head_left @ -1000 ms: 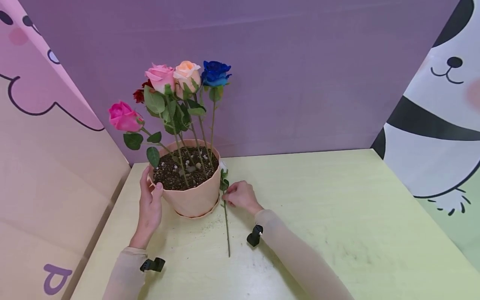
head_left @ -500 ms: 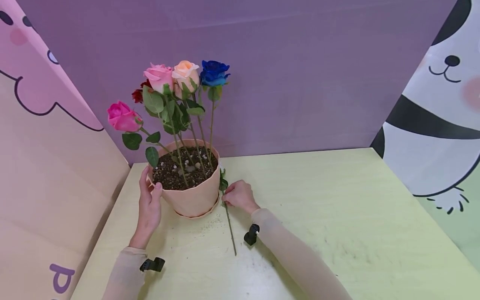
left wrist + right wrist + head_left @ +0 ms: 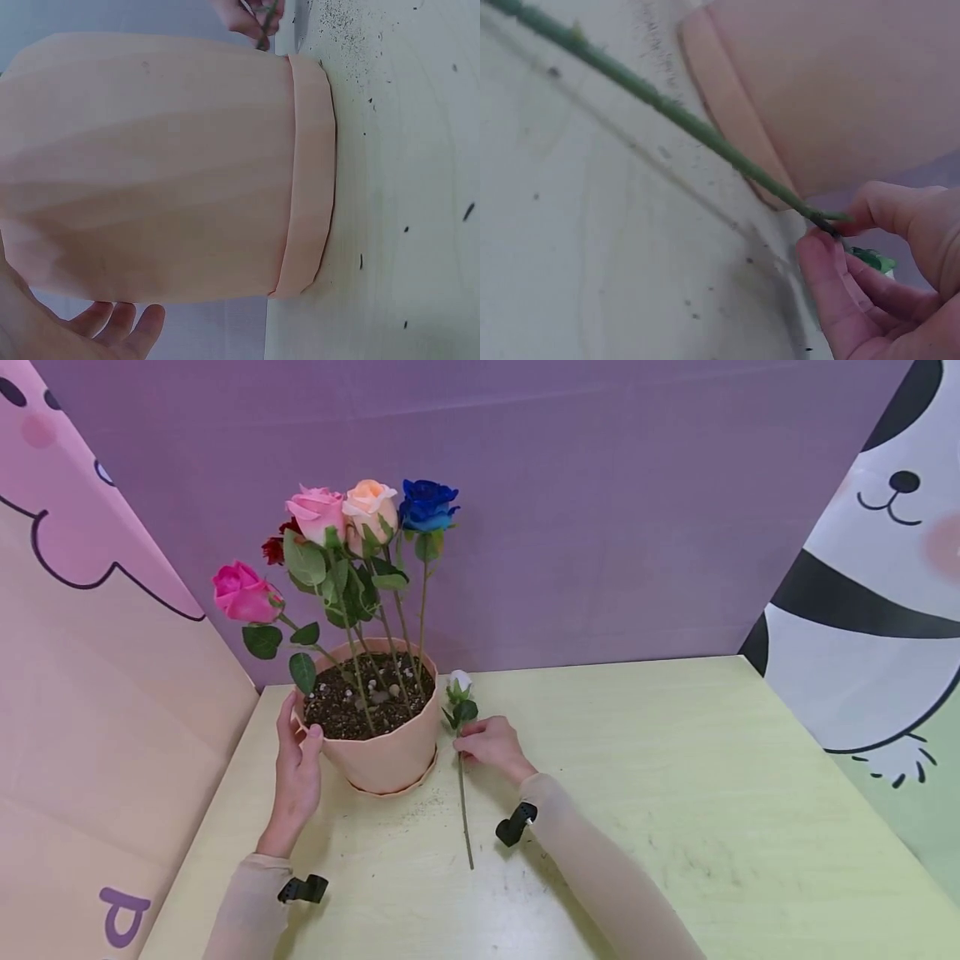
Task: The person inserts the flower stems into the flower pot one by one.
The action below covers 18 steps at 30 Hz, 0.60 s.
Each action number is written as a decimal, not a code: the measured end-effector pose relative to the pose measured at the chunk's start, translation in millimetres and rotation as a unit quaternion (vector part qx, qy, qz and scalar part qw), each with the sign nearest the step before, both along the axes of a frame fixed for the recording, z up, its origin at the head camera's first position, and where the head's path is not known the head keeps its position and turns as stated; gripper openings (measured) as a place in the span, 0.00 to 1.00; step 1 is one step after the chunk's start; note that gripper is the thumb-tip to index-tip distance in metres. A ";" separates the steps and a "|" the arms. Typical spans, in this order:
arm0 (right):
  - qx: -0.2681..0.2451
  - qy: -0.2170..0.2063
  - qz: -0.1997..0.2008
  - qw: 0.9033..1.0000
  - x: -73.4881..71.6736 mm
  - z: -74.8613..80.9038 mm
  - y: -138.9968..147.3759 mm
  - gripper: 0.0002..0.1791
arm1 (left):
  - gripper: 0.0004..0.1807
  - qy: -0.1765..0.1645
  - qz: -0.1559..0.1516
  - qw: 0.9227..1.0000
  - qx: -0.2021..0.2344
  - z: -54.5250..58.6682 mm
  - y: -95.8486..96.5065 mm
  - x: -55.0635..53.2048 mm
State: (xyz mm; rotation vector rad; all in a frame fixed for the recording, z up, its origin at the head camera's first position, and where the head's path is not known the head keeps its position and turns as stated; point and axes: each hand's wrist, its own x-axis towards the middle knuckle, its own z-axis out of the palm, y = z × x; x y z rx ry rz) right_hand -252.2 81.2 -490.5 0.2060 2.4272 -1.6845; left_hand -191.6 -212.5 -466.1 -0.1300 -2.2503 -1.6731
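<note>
A peach flowerpot of dark soil stands on its saucer, holding several artificial roses: a hot-pink rose, a light-pink rose, a peach rose, a blue rose and a partly hidden dark-red flower. My left hand holds the pot's left side, thumb at the near rim and fingers round its side. To the right of the pot, my right hand pinches a white rose by its green stem, below the leaves. The stem's bare end points toward me.
Soil crumbs are scattered on the pale table by the pot. A purple backdrop rises behind the table. Printed panels flank it, a panda on the right and a pink figure on the left.
The white rose has shifted right, away from the pot, and its bloom shows again beside the rim. My right hand moved slightly right with it. My left hand stays on the pot.
</note>
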 end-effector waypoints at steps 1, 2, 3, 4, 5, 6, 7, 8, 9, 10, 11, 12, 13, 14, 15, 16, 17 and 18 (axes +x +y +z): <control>-0.018 -0.001 -0.001 1.000 -0.1 1.5 1.2 0.14 | 0.37 0.000 0.000 1.000 0.001 0.1 0.0 0.0; -0.035 0.000 -0.002 0.999 -0.7 2.2 2.4 0.15 | 0.37 0.000 -0.001 1.000 0.002 0.3 0.0 0.1; -0.051 0.000 -0.003 0.999 -0.6 4.4 3.6 0.15 | 0.37 0.000 -0.002 1.000 0.002 0.4 0.0 0.1; -0.063 0.001 -0.004 0.998 -0.4 6.7 4.9 0.15 | 0.37 0.000 -0.002 1.000 0.002 0.6 -0.1 0.3; -0.075 0.002 -0.007 0.997 -0.4 9.3 5.9 0.16 | 0.37 0.001 -0.003 1.000 0.003 0.7 0.0 0.4; -0.084 0.004 -0.009 0.996 -0.3 11.9 7.0 0.16 | 0.37 0.002 -0.004 1.000 0.003 0.9 -0.1 0.4; -0.091 0.007 -0.012 0.996 0.0 14.6 8.0 0.16 | 0.37 0.002 -0.004 1.000 0.003 1.2 -0.1 0.5; -0.099 0.010 -0.014 0.995 0.3 17.2 9.1 0.16 | 0.37 0.001 -0.004 1.000 0.003 1.4 -0.1 0.5; -0.104 0.014 -0.017 0.994 1.2 20.6 10.1 0.16 | 0.37 0.002 -0.004 1.000 0.002 1.5 -0.1 0.5; -0.110 0.018 -0.019 0.994 1.4 22.6 11.2 0.17 | 0.37 0.002 -0.004 1.000 0.002 1.6 0.0 0.5; -0.117 0.021 -0.021 0.993 1.9 25.1 12.3 0.18 | 0.37 0.002 -0.004 1.000 0.003 1.7 0.0 0.4; -0.123 0.025 -0.023 0.992 2.5 27.4 13.4 0.18 | 0.37 0.002 -0.004 1.000 0.002 1.8 0.0 0.3; -0.129 0.030 -0.024 0.991 3.2 29.5 14.5 0.19 | 0.37 0.002 -0.004 1.000 0.003 1.9 0.1 0.3; -0.134 0.034 -0.024 0.990 3.8 31.7 15.5 0.19 | 0.37 0.001 -0.003 1.000 0.003 1.8 0.1 0.4; -0.138 0.039 -0.025 0.989 4.3 33.3 16.5 0.20 | 0.37 0.001 -0.003 1.000 0.003 1.7 0.2 0.4; -0.144 0.042 -0.025 0.988 5.0 35.3 17.4 0.20 | 0.37 0.000 -0.003 1.000 0.003 1.6 0.1 0.5; -0.150 0.048 -0.027 0.987 5.9 37.6 18.2 0.20 | 0.37 0.000 -0.003 1.000 0.003 1.5 0.2 0.6; -0.151 0.055 -0.029 0.987 6.6 39.9 18.9 0.19 | 0.37 -0.001 -0.003 1.000 0.004 1.4 0.3 0.7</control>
